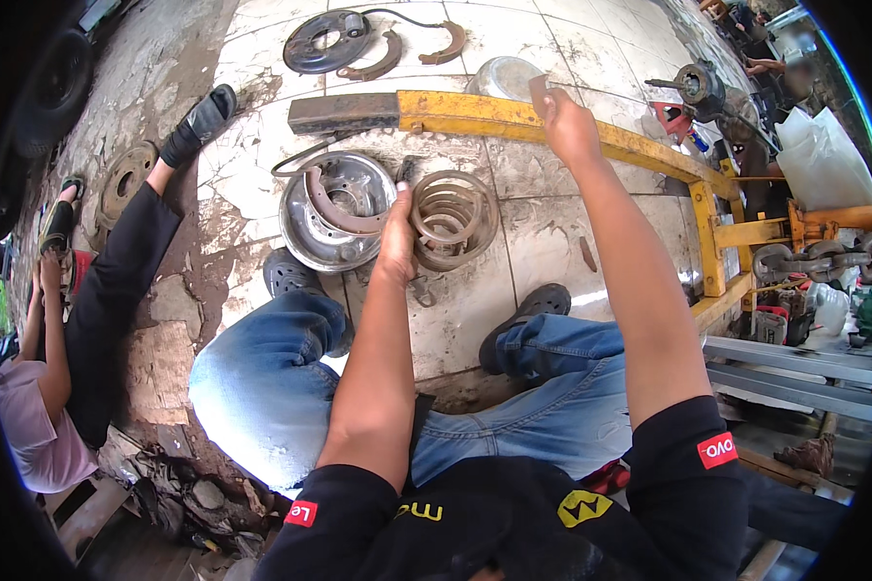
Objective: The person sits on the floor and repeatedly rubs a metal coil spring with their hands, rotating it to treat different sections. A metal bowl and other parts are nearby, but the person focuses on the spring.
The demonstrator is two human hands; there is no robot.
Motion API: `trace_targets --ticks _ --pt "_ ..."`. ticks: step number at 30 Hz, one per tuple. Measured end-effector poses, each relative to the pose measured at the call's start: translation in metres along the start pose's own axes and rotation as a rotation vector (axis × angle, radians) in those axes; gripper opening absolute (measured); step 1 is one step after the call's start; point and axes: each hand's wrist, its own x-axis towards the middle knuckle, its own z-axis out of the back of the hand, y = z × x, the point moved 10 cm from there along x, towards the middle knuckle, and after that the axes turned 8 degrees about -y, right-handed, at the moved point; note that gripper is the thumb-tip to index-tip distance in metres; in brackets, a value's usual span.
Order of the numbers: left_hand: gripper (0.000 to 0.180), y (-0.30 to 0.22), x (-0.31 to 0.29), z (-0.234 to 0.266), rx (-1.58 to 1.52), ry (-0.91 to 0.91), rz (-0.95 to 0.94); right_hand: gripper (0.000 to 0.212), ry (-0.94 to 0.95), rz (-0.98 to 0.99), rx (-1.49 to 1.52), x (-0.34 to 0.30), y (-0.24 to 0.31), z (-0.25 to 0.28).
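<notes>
My left hand [396, 237] is closed round one end of a curved, rust-brown brake shoe [331, 210]. The shoe is over a round silver brake backing plate [298, 232] on the tiles. Just right of that hand stands a rusty coil spring [484, 218]. My right hand [570, 124] is raised higher up, above a yellow steel beam [484, 109]. Between its thumb and fingers it pinches a small flat brown piece [538, 92], perhaps sandpaper. Beyond the beam lie two more brake shoes [383, 60] [448, 44] and a black backing plate [305, 50].
A round metal drum [504, 73] sits behind the beam. The yellow frame [709, 237] runs along the right, near a heavy chain [809, 263] and metal bars [794, 373]. At left another person sits with a leg [131, 281] stretched out, beside a rusty disc [129, 182].
</notes>
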Motion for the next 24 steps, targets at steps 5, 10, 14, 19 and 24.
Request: trace_targets --ticks 5,10,14,19,24 --pt "0.064 -0.011 0.004 -0.002 0.398 -0.155 -0.064 0.034 0.260 0.017 0.190 -0.080 0.000 -0.042" --pt "0.062 -0.011 0.010 0.013 0.315 -0.249 -0.253 0.045 0.369 -0.795 1.109 -0.183 -0.028 -0.084" --pt "0.058 -0.018 -0.006 -0.003 0.347 -0.306 -0.218 0.043 0.375 -1.000 1.271 -0.177 -0.046 -0.097" --pt "0.057 -0.015 0.005 0.003 0.224 -0.255 -0.261 0.038 0.766 -0.967 1.318 -0.207 -0.022 -0.116" --pt "0.056 -0.013 0.011 0.004 0.386 -0.307 -0.283 0.035 0.544 -1.003 1.426 -0.202 -0.039 -0.116"
